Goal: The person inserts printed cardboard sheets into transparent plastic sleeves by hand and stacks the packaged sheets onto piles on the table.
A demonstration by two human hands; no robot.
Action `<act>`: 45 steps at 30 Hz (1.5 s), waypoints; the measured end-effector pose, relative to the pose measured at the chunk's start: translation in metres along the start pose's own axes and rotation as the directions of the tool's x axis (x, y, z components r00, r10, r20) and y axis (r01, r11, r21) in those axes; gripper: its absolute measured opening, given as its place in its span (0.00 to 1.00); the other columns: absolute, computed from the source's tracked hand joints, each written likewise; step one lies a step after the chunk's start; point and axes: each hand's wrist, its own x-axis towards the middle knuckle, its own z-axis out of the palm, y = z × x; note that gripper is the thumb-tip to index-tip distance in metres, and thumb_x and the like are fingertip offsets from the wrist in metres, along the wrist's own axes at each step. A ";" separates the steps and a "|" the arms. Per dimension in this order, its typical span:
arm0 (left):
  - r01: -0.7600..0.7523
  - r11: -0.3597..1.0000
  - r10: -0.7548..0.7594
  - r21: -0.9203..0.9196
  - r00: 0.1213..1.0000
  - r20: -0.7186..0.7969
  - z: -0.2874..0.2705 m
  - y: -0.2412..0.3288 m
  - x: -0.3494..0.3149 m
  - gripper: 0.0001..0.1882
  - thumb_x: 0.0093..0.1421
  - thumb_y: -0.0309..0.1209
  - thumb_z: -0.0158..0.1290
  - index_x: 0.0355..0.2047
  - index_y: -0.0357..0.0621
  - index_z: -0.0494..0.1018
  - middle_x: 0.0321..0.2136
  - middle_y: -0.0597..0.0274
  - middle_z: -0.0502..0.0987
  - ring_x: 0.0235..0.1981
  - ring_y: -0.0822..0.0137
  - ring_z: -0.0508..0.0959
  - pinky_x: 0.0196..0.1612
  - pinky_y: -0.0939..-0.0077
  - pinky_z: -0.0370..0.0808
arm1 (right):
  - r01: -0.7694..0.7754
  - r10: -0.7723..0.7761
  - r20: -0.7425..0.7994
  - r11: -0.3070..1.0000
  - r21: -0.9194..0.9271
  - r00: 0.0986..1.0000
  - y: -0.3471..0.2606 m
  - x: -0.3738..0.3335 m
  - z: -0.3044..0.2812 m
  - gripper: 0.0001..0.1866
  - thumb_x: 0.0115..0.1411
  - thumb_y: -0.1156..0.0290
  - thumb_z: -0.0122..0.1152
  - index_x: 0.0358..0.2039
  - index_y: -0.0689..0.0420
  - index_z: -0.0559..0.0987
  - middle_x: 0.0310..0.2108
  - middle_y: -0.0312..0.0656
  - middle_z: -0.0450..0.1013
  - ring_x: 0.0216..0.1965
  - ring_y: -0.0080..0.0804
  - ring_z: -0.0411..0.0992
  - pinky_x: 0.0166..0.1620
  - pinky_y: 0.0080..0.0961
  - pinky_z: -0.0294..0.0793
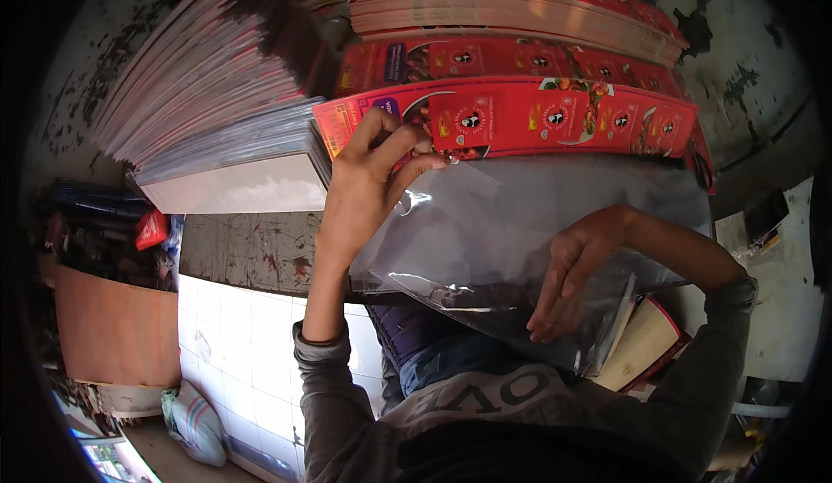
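Note:
A clear plastic sheet [485, 214] lies over the front of the table, and its near part hangs over the edge towards my lap. My left hand [368, 171] is closed at the sheet's far left corner, thumb and fingers pinched together against the lower edge of a red printed strip [511, 119]. On the right, my right hand [576, 262] rests against the plastic with its fingers stretched out and pointing down towards the near edge. Glare on the plastic hides whether several layers lie there.
Behind the red strip stand more stacks of red printed sheets [511, 11]. A tall fanned stack of plastic-covered sheets [217, 110] sits at the left. Scratched tabletop [247, 245] shows below it. Beyond are a brown panel [117, 327], a pale sack [195, 422] and an open carton [641, 344].

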 end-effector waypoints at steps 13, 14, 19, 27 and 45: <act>0.311 0.432 -0.448 -0.846 0.889 0.098 0.068 0.034 -0.046 0.35 0.61 0.40 0.43 0.61 0.40 0.39 0.51 0.42 0.63 0.49 0.58 0.69 0.49 0.69 0.66 | 0.876 -0.831 -0.281 0.471 0.106 0.481 -0.008 0.044 -0.007 0.40 0.60 0.45 0.37 0.60 0.66 0.47 0.62 0.53 0.42 0.64 0.39 0.43 0.63 0.37 0.39; 0.269 0.498 -0.444 -0.825 0.896 0.025 0.070 0.035 -0.046 0.35 0.61 0.34 0.46 0.60 0.38 0.38 0.47 0.41 0.67 0.44 0.58 0.74 0.45 0.72 0.70 | 0.898 -0.807 -0.400 0.422 0.123 0.434 -0.013 0.043 0.002 0.48 0.56 0.35 0.31 0.60 0.67 0.45 0.63 0.54 0.39 0.64 0.40 0.40 0.64 0.35 0.36; 0.178 0.883 -0.207 -0.433 0.978 -0.020 0.080 0.052 -0.056 0.40 0.55 0.28 0.53 0.60 0.41 0.38 0.14 0.60 0.74 0.14 0.67 0.75 0.17 0.77 0.70 | 0.967 -0.868 -0.472 0.231 -0.108 0.155 -0.035 0.021 0.007 0.51 0.53 0.33 0.35 0.60 0.68 0.45 0.63 0.55 0.38 0.65 0.44 0.38 0.63 0.34 0.38; 0.384 0.866 -0.260 -0.319 0.892 0.369 0.067 0.069 -0.067 0.41 0.50 0.32 0.59 0.59 0.39 0.46 0.17 0.60 0.75 0.20 0.63 0.78 0.28 0.74 0.73 | 0.859 -0.894 -0.419 0.085 -0.506 -0.159 -0.037 -0.015 0.025 0.50 0.54 0.38 0.40 0.58 0.73 0.43 0.61 0.62 0.38 0.64 0.49 0.35 0.63 0.39 0.38; 0.294 0.356 -0.423 -0.887 0.897 0.128 0.059 0.044 0.003 0.16 0.64 0.39 0.39 0.31 0.41 0.71 0.23 0.71 0.71 0.21 0.82 0.67 0.23 0.87 0.65 | 0.990 -0.929 -0.346 -0.106 -0.090 -0.131 0.002 0.017 0.029 0.44 0.57 0.51 0.48 0.60 0.67 0.39 0.63 0.54 0.37 0.64 0.43 0.39 0.62 0.35 0.46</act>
